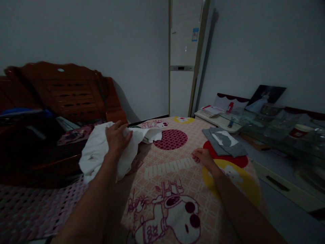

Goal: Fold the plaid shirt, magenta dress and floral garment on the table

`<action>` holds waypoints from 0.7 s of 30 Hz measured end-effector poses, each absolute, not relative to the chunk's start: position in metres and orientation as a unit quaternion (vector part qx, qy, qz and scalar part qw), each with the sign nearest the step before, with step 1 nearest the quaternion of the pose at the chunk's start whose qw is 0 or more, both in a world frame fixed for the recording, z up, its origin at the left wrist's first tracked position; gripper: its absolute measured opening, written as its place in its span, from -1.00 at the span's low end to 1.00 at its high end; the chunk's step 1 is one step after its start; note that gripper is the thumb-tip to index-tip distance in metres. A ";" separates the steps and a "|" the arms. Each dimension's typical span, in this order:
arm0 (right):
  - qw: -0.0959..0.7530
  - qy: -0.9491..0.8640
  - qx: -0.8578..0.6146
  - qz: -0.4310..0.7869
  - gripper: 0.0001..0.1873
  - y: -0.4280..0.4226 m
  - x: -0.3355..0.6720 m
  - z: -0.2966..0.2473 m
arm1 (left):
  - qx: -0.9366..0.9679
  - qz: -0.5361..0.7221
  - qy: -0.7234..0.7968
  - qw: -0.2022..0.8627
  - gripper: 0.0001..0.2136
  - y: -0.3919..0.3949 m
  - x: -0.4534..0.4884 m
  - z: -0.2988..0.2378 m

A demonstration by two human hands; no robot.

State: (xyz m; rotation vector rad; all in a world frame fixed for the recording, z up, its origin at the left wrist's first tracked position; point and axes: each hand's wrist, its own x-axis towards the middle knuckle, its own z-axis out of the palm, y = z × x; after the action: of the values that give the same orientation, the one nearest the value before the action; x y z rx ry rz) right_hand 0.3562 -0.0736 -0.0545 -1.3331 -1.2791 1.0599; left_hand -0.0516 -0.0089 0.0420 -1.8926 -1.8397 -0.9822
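A bunched white cloth [95, 150] hangs over the table's left edge, and a flap of it lies on the tabletop. Over this cloth is my left hand [118, 137], its fingers stretched and somewhat apart, touching the fabric. My right hand [203, 157] is closed, its fingers curled low over the patterned tablecloth [162, 184], at the right end of a row of pale printed shapes. Whether anything is between those fingers is hidden. Beyond it to the right, a folded grey garment [215, 144] with a white print lies flat.
A carved wooden sofa [76, 89] with things piled on it stands at the left. On the right, a glass shelf [269, 130] carries jars and a cup, beside a white cabinet [279, 184]. A tall white appliance [181, 89] fills the far corner.
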 end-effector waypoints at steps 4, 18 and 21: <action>0.484 -0.524 -0.547 0.438 -0.74 -0.075 0.356 -0.051 | -0.773 -0.198 -0.588 0.131 -0.75 0.016 -0.013 0.041; 0.393 -0.583 -0.711 -0.026 -0.79 -0.072 0.402 -0.042 | -0.677 0.002 -0.734 0.056 -0.53 0.095 0.002 0.025; 0.281 -0.558 -0.771 -0.123 -0.63 -0.078 0.428 -0.042 | -0.660 0.021 -0.750 0.037 -0.53 0.100 0.003 0.020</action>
State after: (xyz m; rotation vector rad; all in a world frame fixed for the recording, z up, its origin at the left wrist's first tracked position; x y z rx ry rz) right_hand 0.4284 -0.0783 -0.0423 -2.0660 -1.4939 -0.3305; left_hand 0.0031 0.1000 0.0200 -2.0273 -2.3020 0.0646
